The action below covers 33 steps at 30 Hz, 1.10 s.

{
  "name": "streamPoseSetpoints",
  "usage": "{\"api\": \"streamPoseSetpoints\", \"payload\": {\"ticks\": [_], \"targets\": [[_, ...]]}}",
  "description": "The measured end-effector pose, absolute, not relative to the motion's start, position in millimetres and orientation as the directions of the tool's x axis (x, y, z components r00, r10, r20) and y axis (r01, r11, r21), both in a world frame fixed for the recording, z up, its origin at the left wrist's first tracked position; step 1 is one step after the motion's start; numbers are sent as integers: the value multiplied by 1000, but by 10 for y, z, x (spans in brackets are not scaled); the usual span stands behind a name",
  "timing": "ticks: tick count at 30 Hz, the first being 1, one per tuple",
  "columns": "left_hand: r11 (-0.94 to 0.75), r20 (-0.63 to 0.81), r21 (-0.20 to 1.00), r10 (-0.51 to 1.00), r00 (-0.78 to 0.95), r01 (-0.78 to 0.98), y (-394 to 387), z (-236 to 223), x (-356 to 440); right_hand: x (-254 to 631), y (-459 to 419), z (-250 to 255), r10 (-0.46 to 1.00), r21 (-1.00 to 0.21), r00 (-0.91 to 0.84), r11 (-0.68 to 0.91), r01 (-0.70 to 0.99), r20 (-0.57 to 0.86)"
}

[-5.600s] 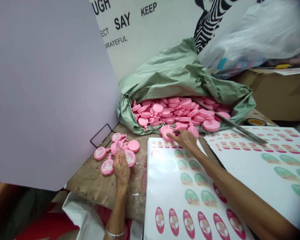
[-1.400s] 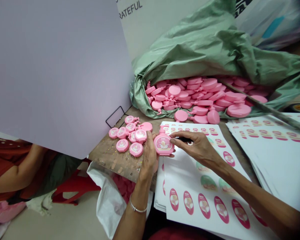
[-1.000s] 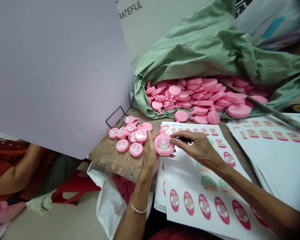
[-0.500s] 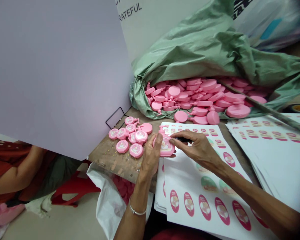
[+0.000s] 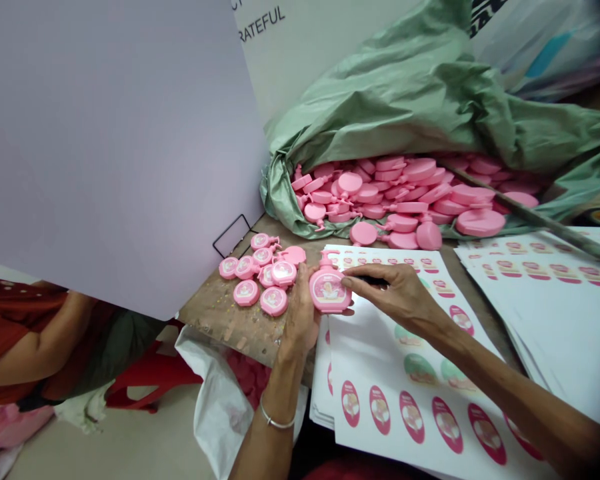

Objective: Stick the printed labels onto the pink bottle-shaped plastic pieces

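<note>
Head view, round pink pump bottle (image 5: 331, 291) with glossy baby label, gripped by left hand (image 5: 304, 310), right hand (image 5: 397, 290) pinching its edge

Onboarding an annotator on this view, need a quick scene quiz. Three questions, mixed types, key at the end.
1. True or false: the label on the pump bottle in the left hand faces the camera.
2. Fill in the blank: the pink bottles at the back lie in the mouth of a ______ sack.
3. Multiple choice: which wrist wears the bangle?
A) left
B) right
C) both
D) neither

Key: 1 true; 2 green; 3 A
</note>
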State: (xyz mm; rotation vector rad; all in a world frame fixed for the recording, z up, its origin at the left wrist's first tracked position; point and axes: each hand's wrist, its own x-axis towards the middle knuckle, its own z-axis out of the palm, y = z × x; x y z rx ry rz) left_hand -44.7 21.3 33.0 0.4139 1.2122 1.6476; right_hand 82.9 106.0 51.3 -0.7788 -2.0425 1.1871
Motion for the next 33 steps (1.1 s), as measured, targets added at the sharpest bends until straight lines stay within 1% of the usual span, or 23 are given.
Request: {"api": "streamPoseSetpoints", "payload": {"ticks": [3, 7, 10, 12, 16, 19, 22, 23, 25, 29, 31, 33], "targets": [[1, -252, 851, 878, -406, -525, 217, 342, -456, 836, 1078, 527, 719, -878, -647, 451, 158, 254], [24, -278, 846, 872, -403, -533, 219, 353, -460, 848, 1091, 521, 675, -817, -674, 546, 183, 300], [37, -289, 838, 876, -385, -544, 219, 356, -459, 859, 1100, 493, 637, -759, -663, 632, 159, 392], [44, -296, 828, 881, -368, -559, 221, 354, -461, 875, 1110, 470, 598, -688, -649, 709, 154, 470], [47, -297, 810, 893, -339, -585, 227, 336, -473, 917, 1130, 444, 487, -494, -649, 848, 193, 585], [29, -281, 810, 895, -345, -586, 226, 314, -485, 945, 1127, 442, 414, -385, -677, 900, 204, 609], [5, -257, 809, 903, -345, -588, 221, 297, -491, 972, 1108, 438, 361, -341, -713, 923, 180, 602], [-1, -248, 808, 906, -343, -589, 219, 294, -490, 980, 1101, 436, 352, -350, -722, 923, 161, 595], [-7, -237, 812, 910, -341, -583, 218, 293, -481, 991, 1093, 434, 358, -415, -733, 903, 113, 579], [8, -239, 822, 912, -333, -569, 214, 295, -452, 993, 1095, 457, 461, -620, -724, 782, 58, 514], [7, -239, 828, 910, -340, -560, 212, 294, -441, 988, 1098, 483, 510, -727, -752, 684, 62, 417], [10, -246, 836, 900, -359, -549, 211, 294, -436, 978, 1099, 511, 533, -818, -797, 568, 90, 282]]}}
